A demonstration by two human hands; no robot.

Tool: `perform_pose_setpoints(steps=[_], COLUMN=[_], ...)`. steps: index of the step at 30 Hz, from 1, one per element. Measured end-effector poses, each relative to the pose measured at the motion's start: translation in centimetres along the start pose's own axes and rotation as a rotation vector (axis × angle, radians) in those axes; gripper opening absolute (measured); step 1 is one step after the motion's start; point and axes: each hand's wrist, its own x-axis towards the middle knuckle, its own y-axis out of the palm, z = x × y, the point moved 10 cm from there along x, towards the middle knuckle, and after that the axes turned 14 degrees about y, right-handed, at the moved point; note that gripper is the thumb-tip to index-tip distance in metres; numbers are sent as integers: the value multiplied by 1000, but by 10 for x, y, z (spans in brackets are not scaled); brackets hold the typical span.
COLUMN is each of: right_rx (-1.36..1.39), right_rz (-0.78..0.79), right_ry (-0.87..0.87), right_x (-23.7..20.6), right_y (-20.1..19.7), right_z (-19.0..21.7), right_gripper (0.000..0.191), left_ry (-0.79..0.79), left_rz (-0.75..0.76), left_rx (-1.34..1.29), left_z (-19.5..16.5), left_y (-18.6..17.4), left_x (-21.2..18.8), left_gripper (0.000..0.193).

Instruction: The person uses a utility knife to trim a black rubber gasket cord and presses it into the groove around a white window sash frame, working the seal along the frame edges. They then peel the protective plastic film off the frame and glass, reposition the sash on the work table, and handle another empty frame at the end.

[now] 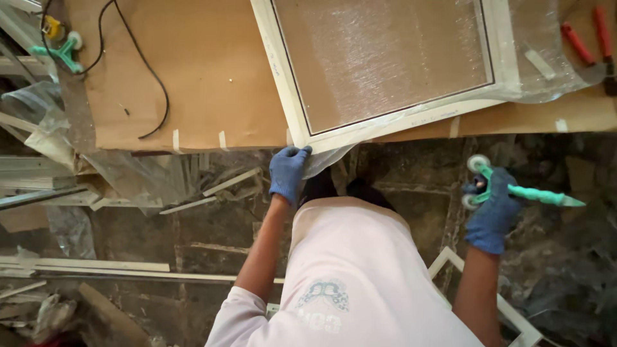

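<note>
Head view is showing the left hand (287, 172) pinching the mesh (328, 157) hanging off the frame (398, 122) at the worktop (193, 83) edge, pulling it taut, while right-hand (491, 215) fingers are clamping a green roller (514, 189).

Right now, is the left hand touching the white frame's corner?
Touching. The head view shows the gloved left hand gripping the near corner of the white frame, fingers curled over its edge.

The framed screen (385, 64) lies on the workbench (212, 83). A roller tool (64, 48) lies far left; pliers (588, 38) lie far right.
</note>
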Motion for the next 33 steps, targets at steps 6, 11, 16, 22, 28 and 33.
perform_pose_setpoints(steps=[6, 11, 16, 22, 28, 33], right_rx=[113, 34, -322, -723, -1122, -694], right_rz=[98, -30, -88, 299, 551, 249], right_ry=[1, -54, -469, 0, -263, -463], right_x=[3, -34, -109, -132, -166, -143], right_y=[37, 75, 128, 236, 335, 312], right_z=[22, 33, 70, 5, -24, 26], right_gripper=[22, 23, 33, 41, 53, 41], left_ry=[186, 316, 450, 338, 60, -17], left_rz=[255, 749, 975, 504, 560, 252], left_rx=[116, -107, -51, -593, -705, -615], left_z=[-30, -93, -145, -144, -87, -10], left_y=[47, 114, 110, 33, 30, -81], left_x=[-30, -74, -83, -37, -4, 99], left_gripper=[39, 36, 44, 44, 35, 25])
